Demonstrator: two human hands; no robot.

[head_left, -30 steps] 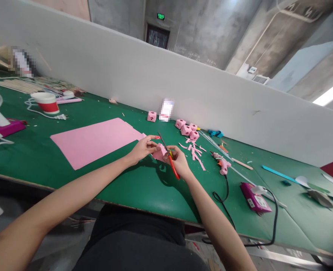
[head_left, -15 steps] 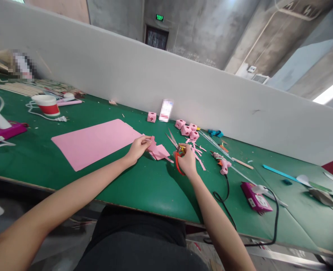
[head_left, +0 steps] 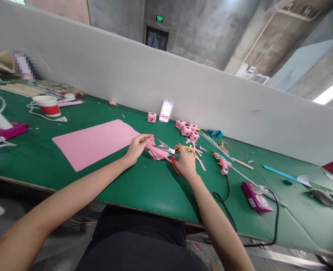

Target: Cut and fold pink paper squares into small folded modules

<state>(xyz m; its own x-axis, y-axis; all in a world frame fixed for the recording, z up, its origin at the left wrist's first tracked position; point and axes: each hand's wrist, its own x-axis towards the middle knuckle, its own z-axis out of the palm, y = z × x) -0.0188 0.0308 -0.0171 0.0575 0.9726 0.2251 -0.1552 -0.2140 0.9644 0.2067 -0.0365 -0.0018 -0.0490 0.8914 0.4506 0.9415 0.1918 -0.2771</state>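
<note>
Between the thumb and fingers of my left hand (head_left: 138,148) is a small piece of pink paper (head_left: 152,140). My right hand (head_left: 185,162) holds scissors (head_left: 170,150) with one red and one yellow handle loop. Their blades are parted and point left, the tips close to the pink piece; whether they touch it I cannot tell. Under the blades lie several loose cut pink pieces (head_left: 158,153). A large pink sheet (head_left: 96,145) lies flat beside my left hand. Narrow pink strips (head_left: 199,160) are scattered right of the scissors.
Several folded pink paper boxes (head_left: 186,130) and a lit phone (head_left: 165,111) are by the partition (head_left: 144,75). A pink glue gun (head_left: 225,165) with a black cord lies at right, near a magenta power block (head_left: 256,197). A paper cup (head_left: 46,105) stands at left.
The scissors have turned from pointing up-left to pointing left, and their blades have come to the pink piece. My left hand has shifted slightly left.
</note>
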